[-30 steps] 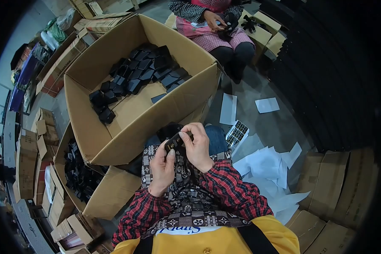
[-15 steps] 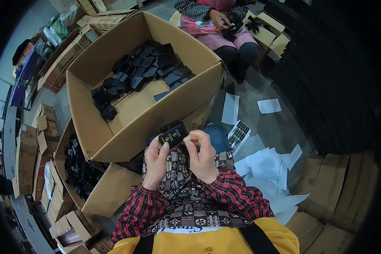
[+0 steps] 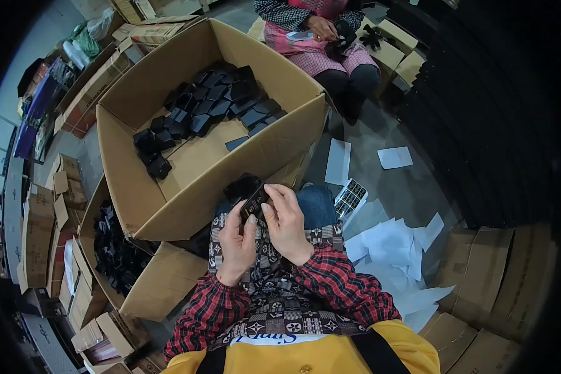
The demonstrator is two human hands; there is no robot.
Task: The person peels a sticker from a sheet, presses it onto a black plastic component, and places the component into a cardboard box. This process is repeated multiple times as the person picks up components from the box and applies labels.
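Observation:
Over my lap, a small black part [image 3: 254, 202] with yellow and white print is between my two hands. My left hand [image 3: 236, 242] grips its lower left end, thumb and fingers closed on it. My right hand [image 3: 285, 223] pinches its upper right end. The black piece is tilted, its printed face partly hidden by my fingers. Just beyond my hands is the large open carton [image 3: 230, 177], with many black plastic parts [image 3: 212, 100] piled inside.
A lower carton [image 3: 162, 280] at the left holds black parts. A sticker sheet [image 3: 351, 198] and white papers [image 3: 389, 243] lie to the right. Another person [image 3: 321, 37] sits beyond, holding something black. Cartons [image 3: 480, 268] stand at the lower right.
The black part has turned and tilted, so less of its printed face shows. My right hand has moved left and now grips its upper end.

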